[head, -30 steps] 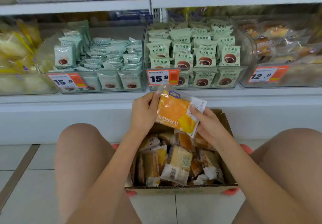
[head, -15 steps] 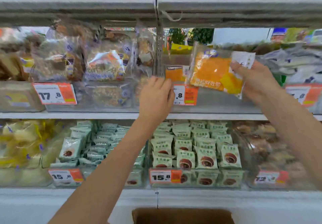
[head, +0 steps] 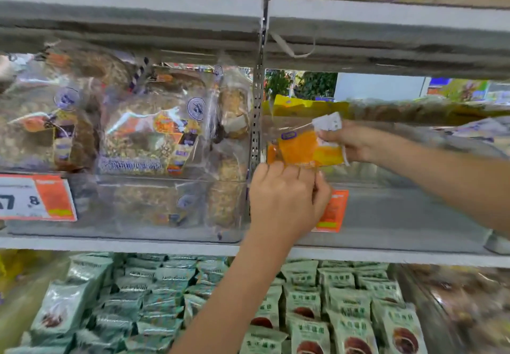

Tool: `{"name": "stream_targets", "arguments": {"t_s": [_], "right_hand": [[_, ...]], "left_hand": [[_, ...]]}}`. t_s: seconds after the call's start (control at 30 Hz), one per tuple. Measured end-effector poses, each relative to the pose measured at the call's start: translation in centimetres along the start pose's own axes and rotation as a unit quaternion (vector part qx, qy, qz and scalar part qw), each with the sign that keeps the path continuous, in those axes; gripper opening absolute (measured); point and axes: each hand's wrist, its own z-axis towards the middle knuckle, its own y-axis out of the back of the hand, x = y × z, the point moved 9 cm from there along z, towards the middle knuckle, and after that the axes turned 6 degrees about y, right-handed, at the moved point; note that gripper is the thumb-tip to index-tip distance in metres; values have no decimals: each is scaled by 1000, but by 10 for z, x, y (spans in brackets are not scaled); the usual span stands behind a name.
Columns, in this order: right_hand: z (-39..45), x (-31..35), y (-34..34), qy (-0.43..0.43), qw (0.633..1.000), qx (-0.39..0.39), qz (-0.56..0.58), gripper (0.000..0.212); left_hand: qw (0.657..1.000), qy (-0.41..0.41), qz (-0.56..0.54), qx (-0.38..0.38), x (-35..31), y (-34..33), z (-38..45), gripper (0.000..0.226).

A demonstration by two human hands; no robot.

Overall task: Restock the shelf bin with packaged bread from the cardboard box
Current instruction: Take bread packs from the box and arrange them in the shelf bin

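1. Two hands reach up to the clear shelf bin [head: 386, 177].
2. Right hand [head: 356, 141] pinches the orange bread packet [head: 306, 151] by its right end, above the bin's front wall.
3. Left hand [head: 284, 199], fingers curled, pinches the packet's lower edge.

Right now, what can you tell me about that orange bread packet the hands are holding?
The orange bread packet is a flat pack of shiny clear plastic with orange-yellow printing, a small purple label and a white tag at its top right corner. It is held roughly level over the clear shelf bin. The right hand pinches its right end; the left hand grips its lower edge.
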Motion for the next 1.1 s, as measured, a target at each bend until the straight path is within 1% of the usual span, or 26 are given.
{"name": "stream_targets", "arguments": {"t_s": [0.03,0.1,0.17,0.2,0.3,0.33,0.47,0.5,0.53,0.57,0.63,0.67,0.73,0.8,0.87,0.93,0.97,1.03,1.07,1.1], "right_hand": [[5,-3,-10,15,1000,24,-10,18],[12,-14,-21,22,996,34,-80,23],[15,-18,-18,32,985,-18,-170,24],[16,-16,-15,38,975,-49,-212,29],[14,-12,-12,34,948,-95,-301,64],[13,-13,-11,23,945,-105,-308,69],[13,-28,2,-32,947,-153,-281,78],[10,-35,2,-55,952,-147,-264,78],[11,-44,-1,-75,958,-122,-250,70],[15,-51,-6,-79,963,-88,-242,54],[19,-54,-18,-51,971,-25,-231,19],[20,-53,-22,-40,973,-3,-226,8],[21,-53,-26,-41,975,27,-215,12],[21,-62,-21,-91,971,30,-218,16],[19,-69,-13,-146,955,33,-256,29],[12,-66,-8,-180,932,40,-312,36],[9,-61,-7,-182,924,38,-335,40],[-2,-41,-2,-166,911,11,-377,54],[-9,-27,0,-145,908,-7,-393,54],[-17,-9,0,-108,910,-30,-398,48]], "left_hand": [[1000,-4,1,-6,-1,0,-1,33],[1000,-7,-2,-20,-1,1,-3,35],[999,-4,-11,-39,0,3,-4,37],[999,-2,-12,-43,0,3,-3,39],[999,-5,-13,-41,-1,2,-3,37],[999,-6,-15,-39,-1,2,-3,36],[999,-2,-18,-41,-1,2,-4,36],[999,-1,-19,-42,0,2,-4,35],[999,-1,-20,-43,0,2,-4,35],[999,-1,-20,-44,0,2,-4,35],[999,-1,-22,-45,-1,2,-4,35],[999,-2,-22,-47,-1,2,-4,35],[999,-2,-19,-50,-1,2,-4,36],[998,1,-17,-53,-1,3,-4,38],[998,2,-15,-55,-1,3,-5,41],[999,-2,-12,-51,-1,3,-5,39],[999,-4,-12,-46,-1,3,-5,37],[999,-4,-12,-33,0,2,-3,34],[1000,-4,-12,-24,0,2,-2,33],[1000,-3,-10,-11,-1,2,-1,34]]}}
